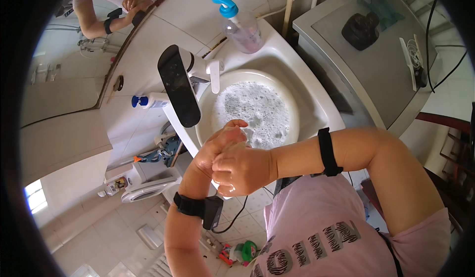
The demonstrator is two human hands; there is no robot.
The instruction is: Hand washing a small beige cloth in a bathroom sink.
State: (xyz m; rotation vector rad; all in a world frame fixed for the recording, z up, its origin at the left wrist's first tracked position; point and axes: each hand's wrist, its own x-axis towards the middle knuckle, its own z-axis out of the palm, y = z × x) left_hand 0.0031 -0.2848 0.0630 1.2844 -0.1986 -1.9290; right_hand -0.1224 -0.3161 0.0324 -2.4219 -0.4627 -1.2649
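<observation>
Both hands meet above the near rim of a round white basin [293,123], which stands in a white sink [326,108]. Foamy suds [256,108] cover the water in the basin. My right hand [243,169] is wet, with its fingers curled in against my left hand [219,147]. The fingertips of my left hand bend over the suds. A wet, translucent patch shows between the hands; whether it is lather or a thin thing held there, I cannot tell. Over the basin's left side reaches a faucet [180,86] with a dark top.
A clear pump bottle [243,34] stands on the sink's back corner, and a white bottle [154,100] with a blue top is left of the faucet. Right of the sink is a grey-topped cabinet [371,69] bearing a black object [360,30]. A mirror [70,76] hangs at left.
</observation>
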